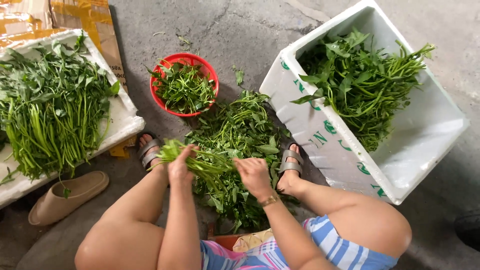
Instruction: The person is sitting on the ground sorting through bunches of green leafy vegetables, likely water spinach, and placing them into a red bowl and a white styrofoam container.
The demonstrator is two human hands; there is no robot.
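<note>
- Green stems (200, 161) are lying sideways between the two hands, low over the pile on the ground, so loose bits are dropping onto that pile.
- The left hand (180, 165) is wrapping its fingers tight around the leafy end, holding the bunch steady.
- The right hand (254, 175) is curling its fingers shut on the other end of the stems, likely gripping them; the fingertips are hiding underneath.
- The pile of greens (240, 135) is sitting between the feet, close enough to grab without getting up.
- A red basket (184, 85) is standing just past the pile, holding smaller leafy pieces.
- A white foam box (425, 135) is tilting on the right with more greens leaning inside.
- A white foam tray (125, 117) on the left is carrying long stems lying side by side.
- A tan slipper (67, 197) is resting beside that tray.
</note>
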